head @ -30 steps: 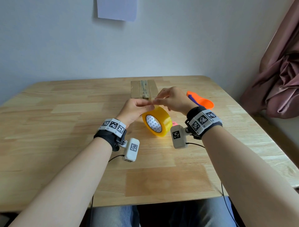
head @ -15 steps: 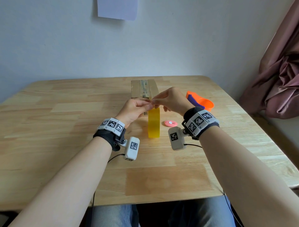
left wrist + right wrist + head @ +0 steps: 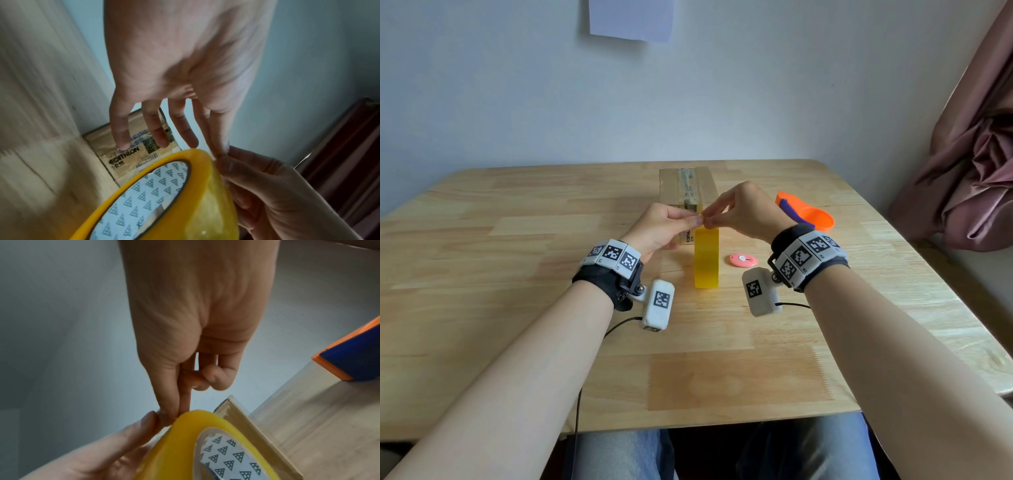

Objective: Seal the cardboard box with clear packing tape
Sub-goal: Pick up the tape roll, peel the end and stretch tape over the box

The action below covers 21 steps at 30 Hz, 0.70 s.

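Observation:
A yellow-tinted roll of packing tape [image 3: 706, 260] stands on edge on the wooden table [image 3: 517, 308], just in front of the closed cardboard box [image 3: 681, 185]. My left hand [image 3: 697, 219] and right hand [image 3: 707, 221] meet at the top of the roll, each pinching its upper rim between thumb and forefinger. In the left wrist view the roll [image 3: 185, 203] fills the bottom, my other left fingers [image 3: 158, 134] hang straight over the box's printed label [image 3: 131, 155]. In the right wrist view my right hand [image 3: 168, 413] pinches beside the roll [image 3: 185, 434]. I cannot make out a loose tape end.
An orange and blue tape cutter [image 3: 804, 214] lies to the right of the box. A small pink disc [image 3: 743, 260] lies right of the roll. The wall stands close behind the table, and a curtain [image 3: 969, 171] hangs at the right.
The roll has turned from showing its patterned core to standing edge-on to me. Both hands stay pinched at its top. The pink disc has come into sight.

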Motion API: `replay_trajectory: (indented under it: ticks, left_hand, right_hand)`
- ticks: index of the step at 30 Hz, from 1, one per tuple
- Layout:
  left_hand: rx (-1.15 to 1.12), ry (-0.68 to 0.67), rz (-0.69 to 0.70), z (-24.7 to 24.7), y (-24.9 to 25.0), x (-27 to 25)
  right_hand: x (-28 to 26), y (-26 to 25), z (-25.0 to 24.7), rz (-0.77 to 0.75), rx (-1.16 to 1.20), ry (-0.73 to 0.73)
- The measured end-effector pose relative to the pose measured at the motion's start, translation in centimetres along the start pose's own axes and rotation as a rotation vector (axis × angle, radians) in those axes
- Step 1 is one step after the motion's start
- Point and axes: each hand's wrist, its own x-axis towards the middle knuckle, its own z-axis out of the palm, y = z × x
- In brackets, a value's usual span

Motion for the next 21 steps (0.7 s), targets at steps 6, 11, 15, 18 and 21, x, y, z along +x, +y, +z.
replay_trajectory:
  ticks: [6,11,15,18,21]
  left_hand:
    - [0.030,0.068,0.009,0.1,1.1,-0.5]
    - [-0.031,0.060,0.019,0.7,0.9,-0.8]
    - [0.003,0.079,0.032,1.1,1.1,-0.8]
    - [0.012,0.041,0.007,1.5,1.0,-0.8]
    - [-0.185,-0.062,-0.041,1.7,0.8,-1.0]
  right_hand:
    - [-0.3,-0.4,-0.1,0.033,0.001,0.002]
    - [-0.2,-0.1,0.2,0.070,-0.026,0.002]
    - [0.0,0.1,0.2,0.131,-0.017,-0.060]
    - [-0.3,-0.1,0.1,0.169,0.009,-0.103]
    - [-0.3,-0.1,0.0,0.206,0.051,-0.139]
